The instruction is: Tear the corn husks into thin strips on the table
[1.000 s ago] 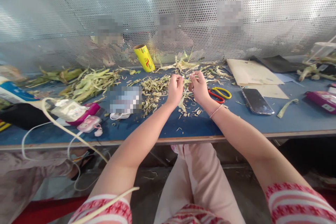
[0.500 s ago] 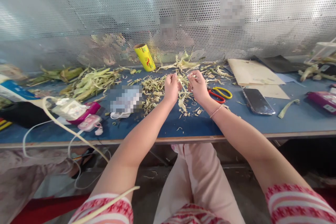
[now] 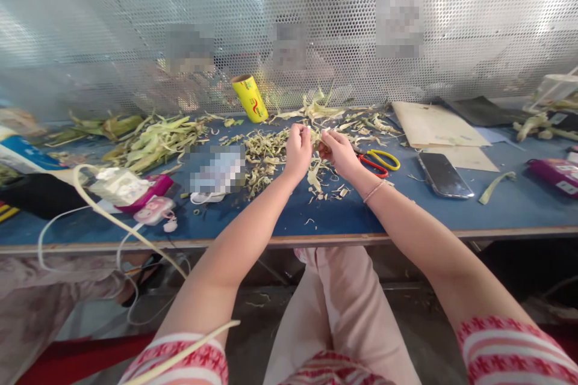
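Over the messy blue table point(image 3: 289, 222), the left hand point(image 3: 298, 147) and right hand point(image 3: 336, 150) are pinched closed, near each other, though I can't tell if they hold anything, with curly plant bits point(image 3: 265, 153) just beside the left one, before a shiny metal wall point(image 3: 343, 0).

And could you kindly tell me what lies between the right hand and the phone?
In the head view, red and yellow scissor handles lie between the right hand and the phone, on the blue tabletop.
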`<state>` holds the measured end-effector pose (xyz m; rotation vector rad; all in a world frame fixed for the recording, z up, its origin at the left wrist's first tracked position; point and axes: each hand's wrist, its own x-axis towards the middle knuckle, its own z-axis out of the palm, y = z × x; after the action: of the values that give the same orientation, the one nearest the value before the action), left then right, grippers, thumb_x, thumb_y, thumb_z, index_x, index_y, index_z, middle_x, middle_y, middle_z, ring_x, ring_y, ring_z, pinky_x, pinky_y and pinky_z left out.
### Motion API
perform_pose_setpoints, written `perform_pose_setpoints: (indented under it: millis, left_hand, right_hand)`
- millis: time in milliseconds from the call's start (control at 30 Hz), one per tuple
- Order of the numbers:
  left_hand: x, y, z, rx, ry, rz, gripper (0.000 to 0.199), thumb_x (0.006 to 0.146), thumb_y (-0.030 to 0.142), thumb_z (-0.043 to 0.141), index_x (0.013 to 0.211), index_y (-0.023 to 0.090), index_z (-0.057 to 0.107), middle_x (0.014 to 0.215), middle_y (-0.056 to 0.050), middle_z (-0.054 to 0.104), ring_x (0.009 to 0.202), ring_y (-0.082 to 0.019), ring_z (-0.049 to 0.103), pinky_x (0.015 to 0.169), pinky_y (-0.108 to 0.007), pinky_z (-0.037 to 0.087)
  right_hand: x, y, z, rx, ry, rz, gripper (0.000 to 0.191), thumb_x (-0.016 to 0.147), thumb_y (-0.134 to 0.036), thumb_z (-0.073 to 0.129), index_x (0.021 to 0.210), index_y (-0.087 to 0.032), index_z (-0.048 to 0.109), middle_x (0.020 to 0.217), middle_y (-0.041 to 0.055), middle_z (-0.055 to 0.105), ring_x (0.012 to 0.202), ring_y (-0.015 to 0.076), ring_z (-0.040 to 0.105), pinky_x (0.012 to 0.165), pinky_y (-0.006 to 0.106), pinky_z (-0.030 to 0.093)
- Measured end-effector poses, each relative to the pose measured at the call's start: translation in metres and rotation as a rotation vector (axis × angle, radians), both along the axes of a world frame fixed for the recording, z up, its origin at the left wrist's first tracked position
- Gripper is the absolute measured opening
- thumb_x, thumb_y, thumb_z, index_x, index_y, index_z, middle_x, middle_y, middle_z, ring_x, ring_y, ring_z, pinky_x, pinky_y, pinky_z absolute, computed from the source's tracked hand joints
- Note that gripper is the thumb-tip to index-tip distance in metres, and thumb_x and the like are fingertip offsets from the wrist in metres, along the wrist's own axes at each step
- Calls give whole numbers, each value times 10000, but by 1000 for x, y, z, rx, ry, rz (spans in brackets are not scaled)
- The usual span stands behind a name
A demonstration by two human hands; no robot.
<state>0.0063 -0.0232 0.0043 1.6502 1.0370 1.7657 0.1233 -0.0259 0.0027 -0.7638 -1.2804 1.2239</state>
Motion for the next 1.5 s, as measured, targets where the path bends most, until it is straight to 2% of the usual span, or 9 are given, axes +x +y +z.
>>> perform_pose_setpoints:
  millis: [200, 300, 433, 567, 767, 867, 1033, 1300, 1500]
  left_hand:
    - [11, 2, -4, -184, -205, -240, 456, 882, 636, 421, 716, 212, 411, 521, 60, 371, 434, -82, 404, 473, -237, 333]
    - [15, 3, -5, -272, -288, -304, 459, 877, 601, 479, 664, 202, 395, 525, 53, 395, 463, -81, 436, 505, -236, 376]
    - [13, -1, -2, -245, -219, -257, 392, 845, 536, 587, 710, 195, 447, 537, 55, 435, 474, -78, 445, 514, -236, 374]
    - [10, -7, 1, -115, -82, -125, 372, 866, 517, 560, 709, 201, 443, 514, 54, 447, 461, -81, 442, 497, -238, 346]
    - [9, -2, -3, -112, -87, -6, 386, 887, 547, 500, 712, 217, 404, 477, 72, 399, 417, -81, 393, 461, -246, 307]
    - [7, 2, -5, -76, -36, -14, 379, 885, 546, 506, 723, 219, 405, 477, 75, 389, 413, -81, 381, 466, -248, 306]
    - [8, 3, -4, -46, 31, -118, 347, 878, 491, 560, 726, 223, 401, 463, 81, 373, 402, -82, 373, 457, -246, 286]
    - [11, 4, -5, -155, -112, -205, 378, 836, 511, 612, 723, 225, 391, 468, 85, 333, 389, -70, 340, 437, -242, 246]
    - [11, 11, -7, -176, -245, -156, 470, 807, 642, 559, 729, 229, 347, 473, 102, 266, 390, -65, 299, 441, -241, 236]
  right_hand:
    - [2, 6, -4, 211, -124, -155, 353, 847, -460, 589, 669, -227, 392, 515, -72, 438, 465, 72, 419, 491, 236, 355]
    - [4, 6, -5, 303, -222, -234, 314, 872, -412, 560, 685, -233, 382, 541, -67, 437, 497, 85, 422, 527, 254, 370]
    - [6, 3, -4, 387, -325, -303, 286, 880, -387, 549, 698, -235, 390, 558, -63, 433, 528, 93, 417, 551, 263, 364]
    - [5, 1, -2, 394, -376, -303, 247, 891, -369, 531, 724, -235, 408, 541, -66, 455, 517, 100, 421, 558, 273, 365]
    - [2, -3, 1, 446, -414, -325, 307, 875, -422, 556, 683, -229, 413, 530, -62, 454, 520, 98, 413, 560, 274, 353]
    - [3, -2, 0, 422, -387, -321, 307, 868, -432, 558, 685, -227, 421, 506, -71, 448, 491, 87, 402, 538, 263, 341]
    - [5, 9, -4, 315, -234, -305, 337, 847, -453, 572, 684, -240, 367, 450, -98, 395, 412, 72, 355, 466, 243, 300]
    - [4, 13, -5, 243, -132, -235, 336, 842, -428, 592, 689, -242, 359, 458, -98, 367, 405, 67, 335, 434, 227, 276]
    - [2, 8, -1, 284, -171, -195, 322, 851, -418, 602, 691, -236, 390, 485, -86, 377, 441, 72, 339, 466, 236, 276]
